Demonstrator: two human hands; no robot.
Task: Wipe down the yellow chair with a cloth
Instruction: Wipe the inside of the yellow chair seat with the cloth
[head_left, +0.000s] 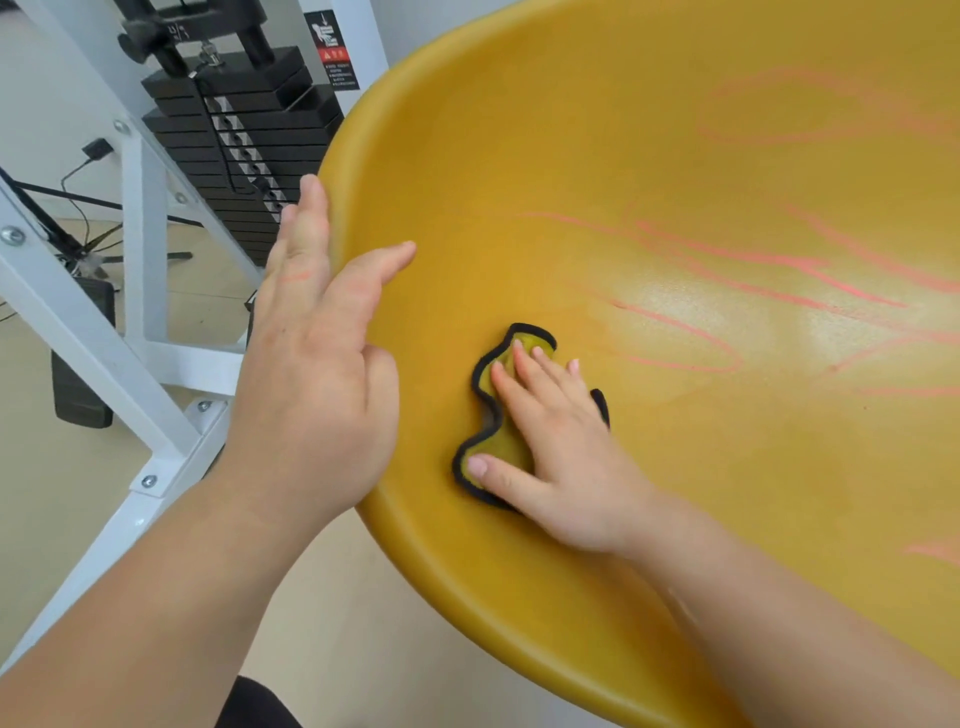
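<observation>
A: Status?
B: Left hand is lying open, fingers straight, against the chair rim. Right hand is pressing flat on the cloth.
A: Cloth position?
B: It's sitting on the seat near that rim, pink marks nearby.

The yellow chair runs past the top, right and near edges, so only part of its shell shows. The cloth lies mostly hidden under the right hand; only its left border and a scrap on the right show. The left hand covers a stretch of the chair's left rim. The warning label, far left, has print too small to read.
</observation>
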